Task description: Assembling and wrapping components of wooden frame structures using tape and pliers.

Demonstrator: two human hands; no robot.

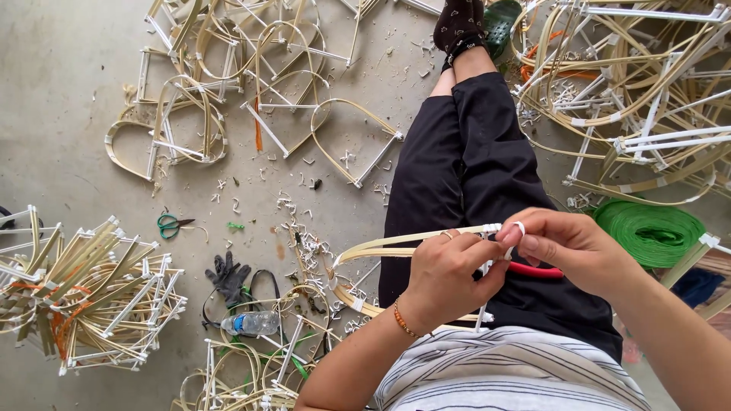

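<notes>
Left hand (445,274) closed around a bent bamboo-strip frame (381,247) held over the lap. Right hand (571,247) pinching a white tie (518,227) at the frame's top corner, a red-handled tool (537,269) tucked beneath (blade hidden). On the concrete floor (61,99): green scissors (169,224), dark glove (228,278), plastic water bottle (251,323), green tape roll (651,232).

Head view. Left hand (449,274) and right hand (567,247) grip a bent bamboo strip frame (381,247) over the lap; the right fingertips (512,234) pinch a white tie (518,226). A red-handled tool (537,269) lies just beneath the fingers.
</notes>
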